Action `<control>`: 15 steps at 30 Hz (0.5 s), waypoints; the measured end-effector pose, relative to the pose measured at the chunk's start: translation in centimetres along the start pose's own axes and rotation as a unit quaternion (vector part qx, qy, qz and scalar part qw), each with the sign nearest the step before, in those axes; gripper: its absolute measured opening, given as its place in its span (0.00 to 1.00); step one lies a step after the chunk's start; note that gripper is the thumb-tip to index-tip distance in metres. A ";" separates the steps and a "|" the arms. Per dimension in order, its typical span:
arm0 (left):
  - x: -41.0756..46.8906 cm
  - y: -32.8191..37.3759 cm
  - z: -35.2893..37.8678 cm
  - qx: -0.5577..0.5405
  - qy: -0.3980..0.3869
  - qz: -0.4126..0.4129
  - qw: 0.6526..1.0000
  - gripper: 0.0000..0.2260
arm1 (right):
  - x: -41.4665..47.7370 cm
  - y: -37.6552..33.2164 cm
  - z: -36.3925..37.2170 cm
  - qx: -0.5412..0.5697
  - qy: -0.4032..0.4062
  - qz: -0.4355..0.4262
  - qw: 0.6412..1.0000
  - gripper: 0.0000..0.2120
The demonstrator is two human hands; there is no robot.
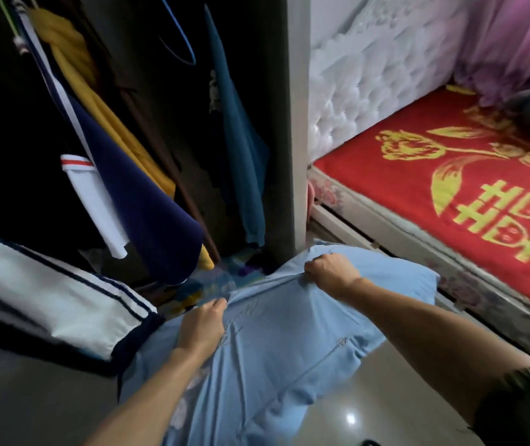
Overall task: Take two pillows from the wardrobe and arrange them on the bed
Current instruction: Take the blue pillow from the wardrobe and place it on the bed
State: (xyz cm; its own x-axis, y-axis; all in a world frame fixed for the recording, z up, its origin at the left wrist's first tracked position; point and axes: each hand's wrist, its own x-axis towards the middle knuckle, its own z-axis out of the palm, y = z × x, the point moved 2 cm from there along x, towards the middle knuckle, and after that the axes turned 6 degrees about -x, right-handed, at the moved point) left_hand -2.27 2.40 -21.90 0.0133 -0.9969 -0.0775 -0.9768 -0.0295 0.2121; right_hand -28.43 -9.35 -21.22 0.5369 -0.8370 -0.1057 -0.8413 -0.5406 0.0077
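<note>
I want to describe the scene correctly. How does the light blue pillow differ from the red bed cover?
The light blue pillow is plain apart from faint marks; the red bed cover carries large yellow patterns. The pillow is held above the floor, gripped by the left hand and the right hand, while the cover lies flat on the bed. The pillow is creased where it is gripped; the cover looks smooth. Both are fabric bedding.

Hanging clothes (122,162), perhaps shirts

Light blue pillow (276,342); red bedspread (402,188), seemingly gold-patterned.
</note>
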 end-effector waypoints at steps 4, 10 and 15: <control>3.1 5.0 -1.2 0.004 0.020 0.021 1.000 0.07 | -2.4 5.0 -2.8 -0.034 0.012 0.001 0.999 0.07; 11.4 17.7 -0.2 -0.002 0.037 0.084 0.996 0.06 | -6.4 18.9 -4.8 -0.029 0.014 0.053 0.998 0.09; 19.4 30.7 -0.4 -0.007 0.048 0.128 0.991 0.08 | -8.5 32.6 -5.9 -0.027 0.024 0.121 0.992 0.08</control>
State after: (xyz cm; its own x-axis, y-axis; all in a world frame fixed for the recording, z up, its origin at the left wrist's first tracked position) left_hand -31.95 -17.88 -16.51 -0.2145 -0.9740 0.0736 -0.9476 0.2257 0.2260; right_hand -60.03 -20.30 -14.23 0.3225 -0.9455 -0.0456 -0.9421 -0.3253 0.0813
